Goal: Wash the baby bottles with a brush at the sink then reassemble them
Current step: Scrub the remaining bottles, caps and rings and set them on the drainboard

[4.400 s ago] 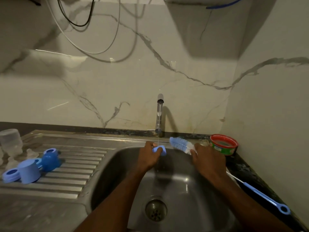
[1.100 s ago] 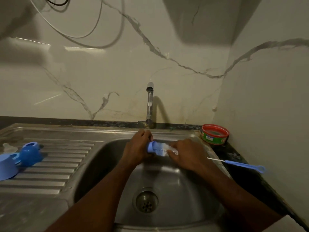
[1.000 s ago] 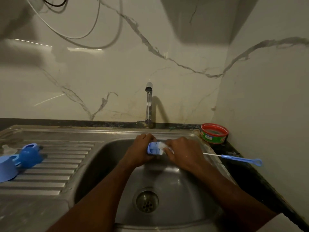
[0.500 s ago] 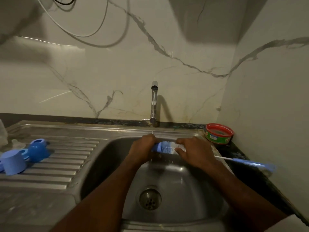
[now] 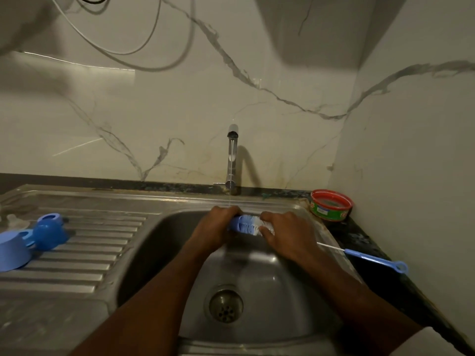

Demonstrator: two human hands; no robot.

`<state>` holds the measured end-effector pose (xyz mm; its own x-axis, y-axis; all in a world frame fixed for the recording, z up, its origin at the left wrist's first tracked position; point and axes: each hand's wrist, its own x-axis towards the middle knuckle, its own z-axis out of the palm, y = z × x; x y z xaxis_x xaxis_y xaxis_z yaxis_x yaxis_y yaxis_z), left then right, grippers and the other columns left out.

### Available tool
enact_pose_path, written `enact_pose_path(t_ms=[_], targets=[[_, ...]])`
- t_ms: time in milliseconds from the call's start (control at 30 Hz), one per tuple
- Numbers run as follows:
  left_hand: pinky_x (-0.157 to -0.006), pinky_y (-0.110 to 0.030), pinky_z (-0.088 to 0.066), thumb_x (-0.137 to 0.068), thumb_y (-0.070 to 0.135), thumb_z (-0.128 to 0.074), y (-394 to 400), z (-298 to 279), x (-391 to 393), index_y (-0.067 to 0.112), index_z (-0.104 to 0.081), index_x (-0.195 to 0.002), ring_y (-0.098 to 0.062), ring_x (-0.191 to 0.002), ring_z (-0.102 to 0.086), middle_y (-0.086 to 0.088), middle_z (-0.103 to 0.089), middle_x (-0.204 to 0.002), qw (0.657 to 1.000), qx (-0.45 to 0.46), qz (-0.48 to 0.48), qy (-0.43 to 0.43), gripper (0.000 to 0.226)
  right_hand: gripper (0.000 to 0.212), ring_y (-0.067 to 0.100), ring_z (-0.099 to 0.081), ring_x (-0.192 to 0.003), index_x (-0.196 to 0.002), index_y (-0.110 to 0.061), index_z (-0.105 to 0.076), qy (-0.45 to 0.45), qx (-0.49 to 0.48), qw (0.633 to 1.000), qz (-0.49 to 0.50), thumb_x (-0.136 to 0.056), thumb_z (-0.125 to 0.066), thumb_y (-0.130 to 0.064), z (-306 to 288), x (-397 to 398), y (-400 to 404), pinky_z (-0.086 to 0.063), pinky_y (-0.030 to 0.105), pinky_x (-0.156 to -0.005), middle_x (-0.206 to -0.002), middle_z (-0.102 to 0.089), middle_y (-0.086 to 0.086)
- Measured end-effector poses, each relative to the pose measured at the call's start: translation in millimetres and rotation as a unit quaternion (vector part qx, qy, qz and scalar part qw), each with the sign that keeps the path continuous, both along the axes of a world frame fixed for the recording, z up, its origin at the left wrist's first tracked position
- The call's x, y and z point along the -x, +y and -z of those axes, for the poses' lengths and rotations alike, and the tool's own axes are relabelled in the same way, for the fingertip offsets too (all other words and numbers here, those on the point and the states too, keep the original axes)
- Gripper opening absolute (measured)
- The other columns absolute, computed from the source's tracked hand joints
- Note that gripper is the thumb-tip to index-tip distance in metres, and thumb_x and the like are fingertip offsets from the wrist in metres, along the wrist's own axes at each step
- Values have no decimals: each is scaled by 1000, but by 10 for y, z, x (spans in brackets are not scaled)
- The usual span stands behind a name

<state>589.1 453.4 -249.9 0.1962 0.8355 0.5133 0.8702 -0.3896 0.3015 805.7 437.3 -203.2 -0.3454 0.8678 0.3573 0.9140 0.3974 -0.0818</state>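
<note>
Left hand (image 5: 215,228) grips ring (image 5: 236,223) — right hand (image 5: 285,235) brush (image 5: 253,225)

Count: 2 hands (image 5: 218,228) (image 5: 288,235), 1 bottle brush (image 5: 372,258), 1 tap (image 5: 232,160), 1 drain (image 5: 225,306), 1 red-rimmed tub (image 5: 331,205), 3 blue bottle parts on drainboard (image 5: 12,249) (image 5: 48,235) (image 5: 52,217).

The basin floor around the drain (image 5: 225,306) lies open. Blue bottle parts (image 5: 30,240) crowd the drainboard's left end; a red-rimmed tub (image 5: 331,204) blocks the right corner.
</note>
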Motion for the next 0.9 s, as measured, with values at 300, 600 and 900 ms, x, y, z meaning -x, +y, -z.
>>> enact_pose_path(t_ms=[300, 600, 900], targets=[[-103, -36, -48, -88, 21, -76, -6, -10, -103, 16, -65, -125, -16, -114, -60, -4, -66, -123, 999, -18, 22, -47, 39, 43, 16, -62, -111, -139, -37, -55, 8, -8, 1000, 3, -98, -53, -53, -13, -42, 17, -48, 36, -95, -126, -67, -5], [-98, -32, -50, -85, 24, -79, 63, -26, 25, 21, -63, -122, -10, -110, -58, 0, -64, -123, 999, -25, 31, -17, 41, 43, 14, -62, -108, -136, -37, -57, 26, 7, 1000, 2, -97, -56, -54, -62, -60, 4, -50, 35, -97, -123, -68, -5], [-100, -31, -47, -86, 30, -78, 115, -10, 32, 24, -63, -127, -12, -115, -57, 1, -64, -127, 998, -49, 1, -29, 43, 38, 14, -65, -101, -130, -35, -58, 24, -16, 1000, 3, -97, -55, -54, -86, -64, 3, -53, 34, -90, -114, -69, -6]])
